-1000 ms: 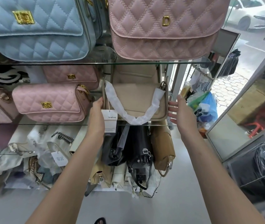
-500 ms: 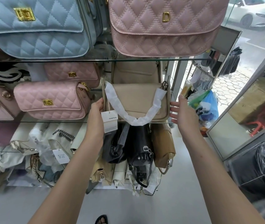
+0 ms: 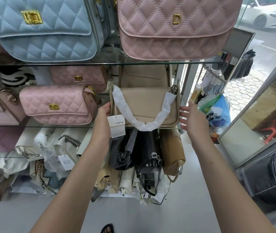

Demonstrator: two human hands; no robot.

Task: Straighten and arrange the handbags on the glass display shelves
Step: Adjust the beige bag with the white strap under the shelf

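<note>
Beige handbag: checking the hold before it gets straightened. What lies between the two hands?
In the head view, only the beige handbag with its paper-wrapped strap sits between the left hand and the right hand.

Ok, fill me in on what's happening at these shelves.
A person is squaring up a beige handbag on the middle glass shelf. The left hand is at the bag's left end, beside its hanging paper tag; the right hand is open with its fingertips at the right end. The bag's strap is wrapped in white paper. Quilted pink and blue bags sit on nearby shelves.
</note>
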